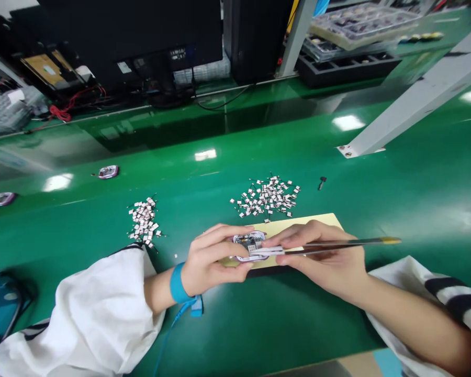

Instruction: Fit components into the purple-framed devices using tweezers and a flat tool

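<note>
Over a pale yellow board [329,222], my left hand [212,259] grips the left side of a small rounded device [241,240] with a circuit board showing inside. A blue strap circles that wrist. My right hand [325,256] is closed around metal tweezers [337,244], which point left. Their whitish tips lie over the device's circuit board; whether they pinch a part is too small to tell. Beyond the board lies a pile of small white parts with dark leads [272,195], and a second such pile [144,220] lies left of it.
Two similar devices [109,172] [3,199] lie at the left. A small dark piece [322,182] sits right of the piles. A slanted white post [416,97] stands at right. Behind are a monitor [129,36] and stacked trays [349,63]. The blue wrist cord [168,332] hangs toward the near edge.
</note>
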Tool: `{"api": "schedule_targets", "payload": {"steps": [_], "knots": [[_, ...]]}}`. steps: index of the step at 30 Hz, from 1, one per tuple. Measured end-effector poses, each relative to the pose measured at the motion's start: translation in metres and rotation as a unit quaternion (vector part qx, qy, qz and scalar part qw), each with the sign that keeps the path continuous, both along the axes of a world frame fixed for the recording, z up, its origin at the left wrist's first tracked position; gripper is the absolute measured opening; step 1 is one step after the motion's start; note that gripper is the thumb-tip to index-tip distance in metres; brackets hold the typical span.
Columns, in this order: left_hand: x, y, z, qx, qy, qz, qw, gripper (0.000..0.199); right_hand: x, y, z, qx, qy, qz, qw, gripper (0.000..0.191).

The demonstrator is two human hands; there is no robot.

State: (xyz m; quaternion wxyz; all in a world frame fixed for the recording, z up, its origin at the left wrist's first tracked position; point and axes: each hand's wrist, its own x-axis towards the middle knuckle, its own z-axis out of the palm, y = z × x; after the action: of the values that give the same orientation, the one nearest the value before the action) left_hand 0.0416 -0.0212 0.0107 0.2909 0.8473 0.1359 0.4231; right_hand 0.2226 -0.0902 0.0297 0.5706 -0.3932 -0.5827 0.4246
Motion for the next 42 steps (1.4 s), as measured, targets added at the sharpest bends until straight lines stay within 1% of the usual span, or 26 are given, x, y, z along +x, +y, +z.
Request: {"api": "schedule_targets", "payload": {"steps": [5,8,12,15,18,23,31,35,38,40,42], "knots": [[0.000,0.000,-0.001,-0.035,-0.009,-0.005,0.999,0.012,0.002,0.000,0.000,0.047,-0.027,0.028,0.998,0.036],[0.001,0.001,-0.002,-0.046,-0.014,-0.012,0.999,0.016,0.002,0.000,0.000,0.068,-0.051,0.025,0.996,0.035],[0.001,0.002,-0.004,-0.053,-0.025,-0.015,0.998,0.018,0.001,0.000,-0.001,0.103,-0.066,0.009,0.992,0.029],[0.001,0.001,-0.005,-0.055,-0.032,-0.023,0.998,0.019,0.001,0.001,-0.002,0.106,-0.070,0.012,0.992,0.028],[0.002,0.001,-0.005,-0.052,-0.036,-0.027,0.998,0.019,0.003,0.000,-0.004,0.112,-0.075,0.019,0.991,0.032],[0.002,0.002,-0.004,-0.056,-0.035,-0.029,0.997,0.019,0.007,-0.001,-0.005,0.144,-0.111,0.040,0.982,0.038],[0.002,0.003,-0.007,-0.045,-0.039,-0.035,0.998,0.021,0.008,-0.001,0.002,0.141,-0.151,0.058,0.977,0.033],[0.002,0.003,-0.008,-0.043,-0.041,-0.031,0.998,0.021,0.009,-0.003,0.005,0.117,-0.163,0.060,0.978,0.035],[0.002,0.003,-0.008,-0.041,-0.040,-0.034,0.998,0.021,0.011,-0.005,0.005,0.114,-0.164,0.065,0.978,0.038],[0.002,0.003,-0.007,-0.047,-0.038,-0.037,0.998,0.021,0.011,-0.006,0.002,0.107,-0.142,0.065,0.982,0.038],[0.002,0.003,-0.005,-0.051,-0.037,-0.036,0.997,0.022,0.009,-0.006,-0.003,0.087,-0.091,0.059,0.990,0.031]]}}
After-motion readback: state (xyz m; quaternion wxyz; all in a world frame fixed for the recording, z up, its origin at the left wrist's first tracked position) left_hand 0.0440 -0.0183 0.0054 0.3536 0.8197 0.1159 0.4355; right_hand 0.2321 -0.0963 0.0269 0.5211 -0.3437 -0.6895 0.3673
